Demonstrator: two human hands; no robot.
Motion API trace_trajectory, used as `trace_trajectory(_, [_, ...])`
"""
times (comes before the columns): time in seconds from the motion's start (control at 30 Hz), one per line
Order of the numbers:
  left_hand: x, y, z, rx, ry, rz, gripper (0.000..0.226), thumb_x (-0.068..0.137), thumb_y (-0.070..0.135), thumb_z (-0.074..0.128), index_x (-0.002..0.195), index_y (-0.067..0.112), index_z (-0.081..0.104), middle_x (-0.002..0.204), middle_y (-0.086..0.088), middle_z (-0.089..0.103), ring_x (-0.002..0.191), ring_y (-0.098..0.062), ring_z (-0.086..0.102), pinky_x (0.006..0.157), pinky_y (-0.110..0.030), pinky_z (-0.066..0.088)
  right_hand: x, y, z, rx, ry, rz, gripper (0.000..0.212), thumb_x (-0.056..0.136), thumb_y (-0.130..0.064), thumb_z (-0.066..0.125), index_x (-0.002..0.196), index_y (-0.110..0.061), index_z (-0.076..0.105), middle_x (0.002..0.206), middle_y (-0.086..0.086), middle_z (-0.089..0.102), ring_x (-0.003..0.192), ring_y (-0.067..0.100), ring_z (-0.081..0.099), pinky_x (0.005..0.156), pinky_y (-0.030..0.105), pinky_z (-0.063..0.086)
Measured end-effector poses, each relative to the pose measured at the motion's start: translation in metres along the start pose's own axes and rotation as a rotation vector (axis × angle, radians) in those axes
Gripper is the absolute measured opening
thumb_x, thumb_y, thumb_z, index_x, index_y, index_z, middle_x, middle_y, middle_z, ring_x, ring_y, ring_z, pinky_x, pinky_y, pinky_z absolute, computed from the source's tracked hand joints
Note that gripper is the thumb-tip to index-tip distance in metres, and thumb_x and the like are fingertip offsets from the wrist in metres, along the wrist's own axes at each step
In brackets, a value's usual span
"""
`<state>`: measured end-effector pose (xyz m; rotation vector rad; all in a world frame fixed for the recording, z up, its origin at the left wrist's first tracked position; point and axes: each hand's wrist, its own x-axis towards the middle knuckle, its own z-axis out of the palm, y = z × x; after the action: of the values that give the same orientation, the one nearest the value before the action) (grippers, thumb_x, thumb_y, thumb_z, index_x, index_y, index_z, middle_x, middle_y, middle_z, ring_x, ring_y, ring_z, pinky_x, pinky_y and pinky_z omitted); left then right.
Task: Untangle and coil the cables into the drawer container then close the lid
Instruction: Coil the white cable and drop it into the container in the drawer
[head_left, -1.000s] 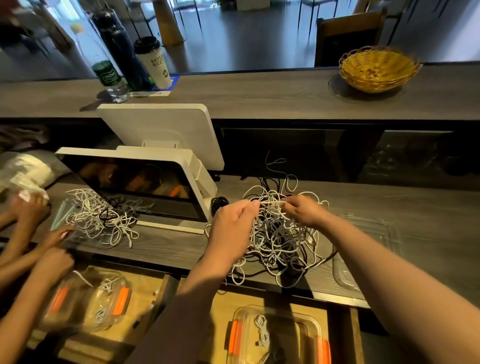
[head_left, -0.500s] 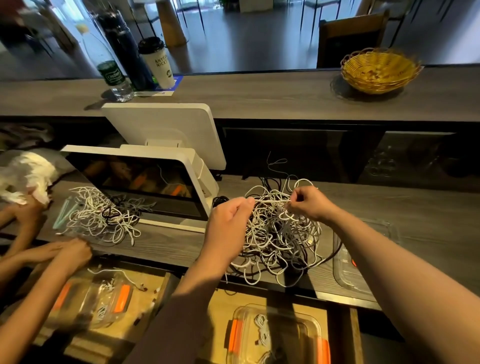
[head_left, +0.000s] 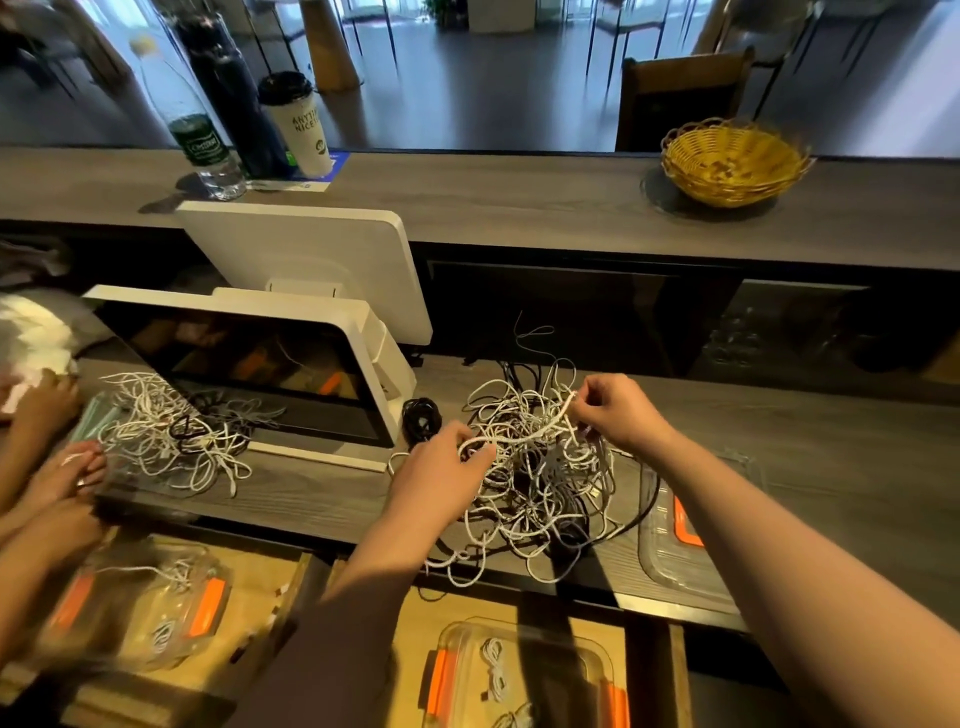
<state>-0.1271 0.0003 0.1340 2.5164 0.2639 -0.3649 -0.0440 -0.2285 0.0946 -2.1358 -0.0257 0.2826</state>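
1. Head camera looks down on a grey wood-grain counter (head_left: 831, 467) where your tangle of cables (head_left: 540, 478), mostly white with some black, lies at the centre.
2. Your left hand (head_left: 441, 467), at 9 o'clock of the tangle, pinches a white strand (head_left: 519, 436) with curled fingers.
3. Your right hand (head_left: 618, 410), at 1 o'clock of the tangle, pinches the same strand at its other end, so it runs stretched between the two hands above the heap.
4. A clear lid (head_left: 680, 561) with an orange clip lies flat on the counter at 3 o'clock of the tangle, partly under your right forearm.
5. At 6 o'clock, below the counter edge, an open wooden drawer (head_left: 410, 649) holds a clear container (head_left: 519, 675) with orange clips; a small white cable lies inside it.
6. At 10 o'clock stands a white till screen (head_left: 260, 364), with a small black coil (head_left: 421, 415) just beside its base.
7. Farther left, a second tangle (head_left: 166, 431) lies near another person's hands.
8. On the raised ledge at 12 o'clock sit a water bottle (head_left: 208, 150), a paper cup (head_left: 301, 130) and, at 1 o'clock, a yellow wicker basket (head_left: 732, 161).
9. Beyond it you see a dim room with a shiny floor and chairs.
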Motion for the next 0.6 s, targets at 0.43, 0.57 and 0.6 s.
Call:
trace_trajectory(0.43, [0.022,0.067,-0.012,0.094,0.079,0.193,0.049,0.099,0.047,0.040,0.063,0.017,0.053,0.065,-0.002,0.057,0.069,-0.027,0.058,0.063,-0.035,0.039,0.001,-0.009,0.001,-0.321,0.035,-0.157,0.025,0.086,-0.022,0.075,0.077,-0.014,0.054,0.072,0.001,0.058,0.066,0.016,0.054,0.055,0.027,0.041])
trace_trajectory(0.57, [0.024,0.069,-0.005,0.060,0.040,0.237,0.060,0.098,0.066,0.039,0.066,0.018,0.056,0.062,0.002,0.056,0.060,-0.016,0.054,0.059,-0.031,0.036,0.001,-0.008,0.005,-0.348,0.018,-0.151,0.021,0.084,-0.021,0.077,0.080,-0.011,0.059,0.077,0.004,0.062,0.070,0.020,0.060,0.061,0.034,0.050])
trace_trajectory(0.6, [0.024,0.070,-0.002,0.099,0.010,0.246,0.058,0.095,0.069,0.043,0.073,0.019,0.061,0.067,0.003,0.059,0.064,-0.015,0.057,0.062,-0.031,0.039,0.002,-0.007,0.006,-0.362,0.010,-0.161,0.020,0.084,-0.020,0.076,0.080,-0.011,0.060,0.077,0.005,0.063,0.071,0.022,0.060,0.063,0.036,0.051])
